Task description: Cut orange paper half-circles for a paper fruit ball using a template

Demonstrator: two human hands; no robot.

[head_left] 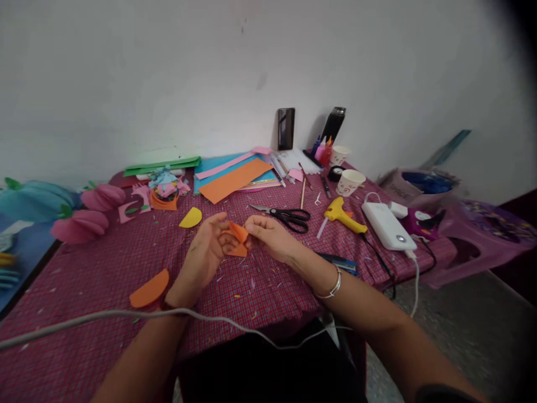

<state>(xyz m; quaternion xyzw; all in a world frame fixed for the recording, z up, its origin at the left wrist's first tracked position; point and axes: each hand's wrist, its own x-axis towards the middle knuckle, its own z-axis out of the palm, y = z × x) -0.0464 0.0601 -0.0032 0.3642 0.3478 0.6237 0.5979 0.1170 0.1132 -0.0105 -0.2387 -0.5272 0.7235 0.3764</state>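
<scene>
Between my two hands is a small folded piece of orange paper, held just above the table. My left hand grips it from the left with curled fingers. From the right, my right hand pinches its edge between thumb and finger. An orange paper half-circle lies by my left wrist. Beyond my left hand rests a yellow paper half-circle. Black-handled scissors lie just past my right hand, their blades pointing left. Part of the folded paper is hidden by my fingers.
A yellow glue gun and a white power bank lie to the right. Coloured paper sheets and a phone are at the back. Pink paper pumpkins stand left. A white cable crosses in front of me.
</scene>
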